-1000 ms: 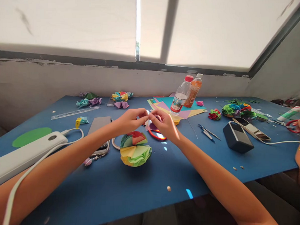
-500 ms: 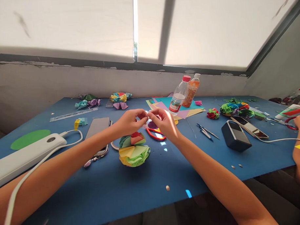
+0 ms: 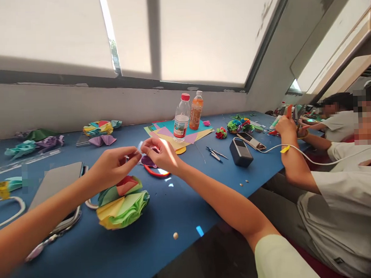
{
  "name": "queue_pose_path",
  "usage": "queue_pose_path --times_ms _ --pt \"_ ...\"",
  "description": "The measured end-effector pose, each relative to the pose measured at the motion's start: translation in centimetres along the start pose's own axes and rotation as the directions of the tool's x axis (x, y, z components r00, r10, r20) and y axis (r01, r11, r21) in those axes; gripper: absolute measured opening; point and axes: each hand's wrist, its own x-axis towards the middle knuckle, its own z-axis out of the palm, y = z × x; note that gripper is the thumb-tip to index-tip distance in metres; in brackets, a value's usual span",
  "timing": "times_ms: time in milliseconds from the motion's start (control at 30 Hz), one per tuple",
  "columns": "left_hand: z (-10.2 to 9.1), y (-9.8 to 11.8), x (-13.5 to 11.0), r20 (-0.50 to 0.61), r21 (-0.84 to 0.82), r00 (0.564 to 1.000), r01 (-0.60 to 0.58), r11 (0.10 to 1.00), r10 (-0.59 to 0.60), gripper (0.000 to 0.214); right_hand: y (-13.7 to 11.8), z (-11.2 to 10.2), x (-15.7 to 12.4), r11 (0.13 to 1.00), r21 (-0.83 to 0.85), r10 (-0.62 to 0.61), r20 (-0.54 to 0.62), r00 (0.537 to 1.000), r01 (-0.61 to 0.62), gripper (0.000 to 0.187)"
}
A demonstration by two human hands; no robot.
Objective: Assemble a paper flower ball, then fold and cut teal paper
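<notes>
My left hand (image 3: 113,166) and my right hand (image 3: 160,153) meet above the blue table (image 3: 152,225), fingers pinched on a small pale purple piece (image 3: 142,157) held between them. A multicoloured folded paper flower (image 3: 122,202) lies just below my left hand. Red-handled scissors (image 3: 156,172) rest on the table under my right hand.
A phone (image 3: 55,184) lies to the left, two bottles (image 3: 182,119) and coloured paper sheets (image 3: 185,135) stand behind. Tweezers (image 3: 215,154), a dark box (image 3: 240,152) and small paper flowers (image 3: 238,126) lie to the right. Other people sit at the right; one raised hand (image 3: 285,125) with a cable.
The camera has swung to the right, so the table contents shifted left and the neighbouring people came into view. My hands stay pinched together on the small piece.
</notes>
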Motion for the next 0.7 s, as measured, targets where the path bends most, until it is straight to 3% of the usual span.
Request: queue_pose_path --times_ms 133,267,433,567,700 --pt "-0.4 0.3 -0.2 -0.019 0.035 1.000 -0.016 0.999 0.016 0.030 -0.4 -0.2 -0.1 0.996 0.084 -0.027 0.046 0.999 0.023 0.010" --pt "-0.9 0.3 0.1 -0.023 0.171 0.998 -0.058 0.984 0.063 0.026 -0.1 -0.2 0.1 0.995 0.097 -0.012 0.108 0.994 0.001 0.012" --pt "-0.8 -0.1 0.3 0.044 0.165 0.996 -0.088 0.982 0.082 0.029 0.7 0.0 0.4 0.999 0.046 -0.021 0.037 0.999 0.020 0.012" --pt "-0.2 -0.2 0.3 0.024 0.105 0.994 -0.112 0.988 0.110 0.029 0.8 0.2 0.2 0.997 0.072 -0.020 0.042 0.999 0.017 0.014" --pt "-1.4 -0.1 0.8 0.000 0.159 0.990 -0.136 0.978 0.138 0.028 0.4 -0.1 0.3 0.993 0.115 0.004 0.037 0.999 -0.009 0.019"
